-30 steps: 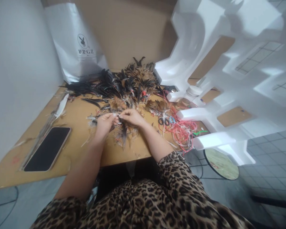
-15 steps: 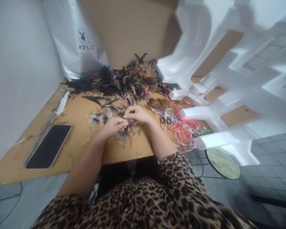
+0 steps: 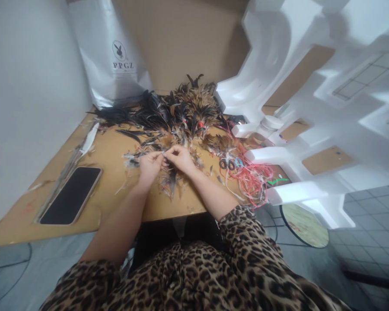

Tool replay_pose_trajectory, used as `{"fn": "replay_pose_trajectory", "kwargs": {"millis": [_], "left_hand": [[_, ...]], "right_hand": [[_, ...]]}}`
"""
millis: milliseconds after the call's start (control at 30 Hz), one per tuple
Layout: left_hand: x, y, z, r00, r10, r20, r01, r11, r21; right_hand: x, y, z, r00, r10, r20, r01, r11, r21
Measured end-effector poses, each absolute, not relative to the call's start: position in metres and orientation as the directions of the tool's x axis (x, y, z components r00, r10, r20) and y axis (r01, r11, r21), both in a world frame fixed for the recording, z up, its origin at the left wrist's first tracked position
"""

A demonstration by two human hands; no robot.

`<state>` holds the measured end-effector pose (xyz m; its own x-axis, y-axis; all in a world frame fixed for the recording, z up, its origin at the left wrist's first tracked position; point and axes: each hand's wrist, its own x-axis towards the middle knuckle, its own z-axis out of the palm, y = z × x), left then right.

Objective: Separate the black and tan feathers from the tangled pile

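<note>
My left hand (image 3: 151,166) is closed in a pinch, its fingertips meeting those of my right hand (image 3: 180,157). Between them is a small, pale end of what looks like a feather; a brown fluffy tuft (image 3: 167,139) shows just above the fingers, and its lower part is hidden. Loose grey and dark feathers (image 3: 171,181) lie under and in front of the hands. Behind them spreads a big heap of black and brown feathers (image 3: 194,101). Right of my right hand is a smaller brown feather bunch (image 3: 218,144).
Black-handled scissors (image 3: 227,164) lie beside tangled pink and white string (image 3: 254,179). A phone (image 3: 71,196) rests on the table (image 3: 113,203) at left. White foam packing (image 3: 298,190) stands at right near a round jar (image 3: 271,123). A silver bag (image 3: 116,82) stands behind.
Both hands have shifted slightly left and up, still pinched together. The grey feather that hung below the fingertips now appears among the loose ones. The view has moved slightly.
</note>
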<state>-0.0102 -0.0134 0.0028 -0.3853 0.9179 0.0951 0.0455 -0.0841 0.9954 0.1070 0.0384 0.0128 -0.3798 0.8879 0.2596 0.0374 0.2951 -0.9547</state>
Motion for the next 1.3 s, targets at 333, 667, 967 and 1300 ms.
{"fn": "replay_pose_trajectory", "kwargs": {"millis": [333,667,967,1300], "left_hand": [[-0.008,-0.014,-0.005,-0.338,0.924,0.181,0.176,-0.126,0.976],[-0.007,-0.015,0.008,-0.398,0.909,0.121,0.042,-0.114,0.993],[-0.004,-0.017,0.001,-0.323,0.927,0.189,0.137,-0.152,0.979],[-0.001,-0.015,0.0,-0.346,0.93,0.122,0.054,-0.11,0.992]], "right_hand": [[0.101,0.031,0.013,-0.305,0.92,0.246,0.047,0.273,-0.961],[0.106,0.036,0.016,-0.403,0.808,0.429,0.086,0.501,-0.861],[0.101,0.034,0.012,-0.331,0.908,0.257,0.037,0.285,-0.958],[0.106,0.042,0.014,-0.289,0.913,0.288,-0.076,0.278,-0.958]]}}
